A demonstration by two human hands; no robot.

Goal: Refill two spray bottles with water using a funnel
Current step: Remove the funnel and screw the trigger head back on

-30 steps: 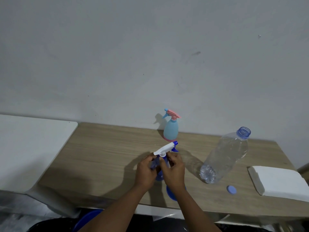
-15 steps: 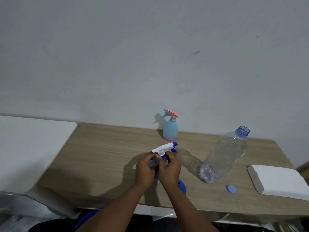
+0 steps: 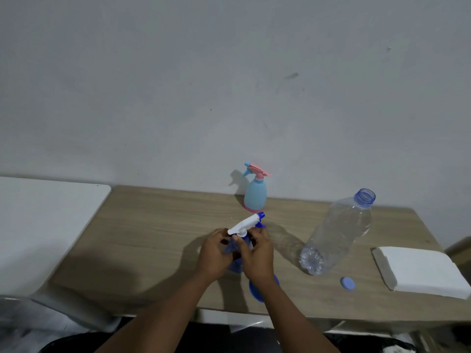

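In the middle of the frame, the left hand (image 3: 215, 253) and right hand (image 3: 256, 256) both squeeze the dark blue spray bottle (image 3: 235, 261) (white top) over the table (image 3: 158, 238).

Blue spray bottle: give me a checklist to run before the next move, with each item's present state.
1. Both hands on the blue spray bottle: left hand, right hand: ok.
2. White trigger head off the bottle: cannot tell.
3. Blue funnel close by, partly hidden behind the right forearm: ok.
4. Water bottle uncapped, cap lying on the table: ok.
5. Pale blue spray bottle opened: not ok, its head is on.
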